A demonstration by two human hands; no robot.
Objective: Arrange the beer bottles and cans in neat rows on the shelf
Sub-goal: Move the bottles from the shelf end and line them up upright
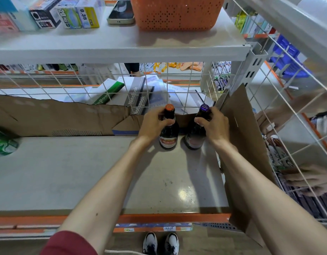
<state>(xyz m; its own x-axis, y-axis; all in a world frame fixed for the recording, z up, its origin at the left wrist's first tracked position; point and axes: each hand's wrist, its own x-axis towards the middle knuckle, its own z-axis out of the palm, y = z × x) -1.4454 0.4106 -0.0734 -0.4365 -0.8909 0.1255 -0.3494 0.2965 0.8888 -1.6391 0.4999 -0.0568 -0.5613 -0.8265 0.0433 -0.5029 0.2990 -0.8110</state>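
My left grip [155, 124] is curled round the neck of the orange-capped bottle [169, 139], thumb on the near side and fingers wrapped round the far side, just below the cap. My right grip [214, 124] holds the neck of the purple-capped bottle [194, 138] in the same way. Both bottles are dark glass and rest on their bases on the grey shelf [85, 172], side by side with a narrow gap between them, in the back right corner. The orange-capped one carries a red and white label facing me.

Just right of my right grip a cardboard sheet [245, 137] stands on edge along the side of the shelf. A torn cardboard strip [57, 116] runs along the back, directly behind the bottles. Well apart from them, at the far left edge, I see a green can [4, 143]; it is blurred and I cannot tell how it lies.

Behind the strip rises white wire mesh [85, 80], and through it I make out a heap of notebooks [138, 103]. On the upper shelf [103, 46] sit an orange basket [177, 13], a phone [120, 12] lying flat beside it, and several small boxes [78, 15] to the left. Below the shelf's orange front edge, my shoes [160, 243] show on the floor.
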